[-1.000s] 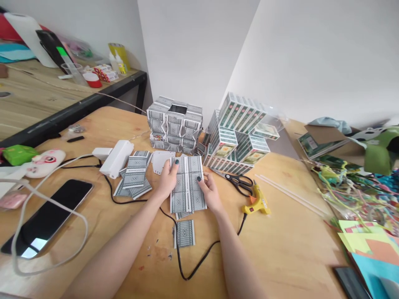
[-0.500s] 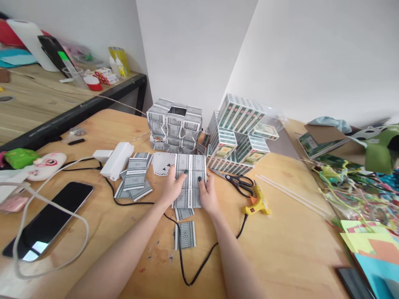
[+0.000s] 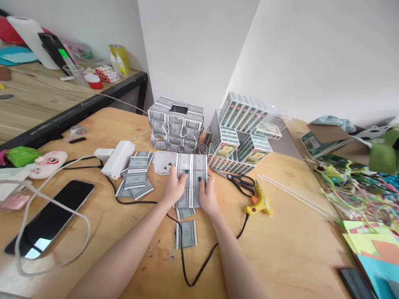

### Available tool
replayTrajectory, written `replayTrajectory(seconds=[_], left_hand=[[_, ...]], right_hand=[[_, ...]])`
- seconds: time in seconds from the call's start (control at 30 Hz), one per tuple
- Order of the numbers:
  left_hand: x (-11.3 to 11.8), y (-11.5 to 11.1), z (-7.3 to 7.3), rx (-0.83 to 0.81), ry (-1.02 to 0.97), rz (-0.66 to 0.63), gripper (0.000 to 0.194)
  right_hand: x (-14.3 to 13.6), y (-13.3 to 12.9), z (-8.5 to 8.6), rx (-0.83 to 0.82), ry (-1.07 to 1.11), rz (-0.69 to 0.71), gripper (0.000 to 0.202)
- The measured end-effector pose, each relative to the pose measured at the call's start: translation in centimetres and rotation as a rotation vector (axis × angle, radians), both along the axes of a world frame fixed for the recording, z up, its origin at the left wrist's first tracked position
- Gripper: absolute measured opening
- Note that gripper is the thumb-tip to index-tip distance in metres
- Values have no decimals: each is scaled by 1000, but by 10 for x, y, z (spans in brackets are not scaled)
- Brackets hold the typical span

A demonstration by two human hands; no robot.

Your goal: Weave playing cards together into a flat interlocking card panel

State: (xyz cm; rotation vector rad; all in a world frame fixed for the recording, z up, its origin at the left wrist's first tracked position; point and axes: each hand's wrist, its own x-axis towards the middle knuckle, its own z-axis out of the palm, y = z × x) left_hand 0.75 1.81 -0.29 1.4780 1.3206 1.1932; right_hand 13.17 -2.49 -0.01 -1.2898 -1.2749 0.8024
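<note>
I am pinching the card panel (image 3: 191, 176) at nine (left grip (image 3: 174, 188)) and three o'clock (right grip (image 3: 209, 197)), apparently aligning it, next needing even pressure.

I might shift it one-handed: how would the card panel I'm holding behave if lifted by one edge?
The card panel looks built from playing cards, so it's probably light. It appears flat between your left hand and right hand, suggesting some stiffness, but might bend along its white middle line.
</note>
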Motion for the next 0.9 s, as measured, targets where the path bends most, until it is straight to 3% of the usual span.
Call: replayTrajectory(seconds=[0.3, 0.37, 0.53, 0.67, 0.73, 0.8, 0.9], left_hand=[[-1, -2, -3, 28, -70, 10, 30], [-2, 0, -4, 32, -154, 28, 27], [-5, 7, -7, -14, -464, 216, 24], [-11, 12, 0, -64, -732, 90, 29], [-20, 16, 6, -88, -823, 91, 27], [-32, 21, 13, -177, -865, 80, 31], [-47, 26, 19, -408, -805, -123, 38]], right_hand=[[0, 1, 0, -29, 91, 17, 32], [4, 1, 1, -88, 170, 37, 31], [14, 1, 4, -265, 377, 146, 25], [15, 2, 5, -245, 695, 57, 30], [15, 2, 5, -232, 803, -23, 30], [17, 2, 5, -229, 833, -89, 28], [18, 3, 6, -236, 800, -137, 26]])
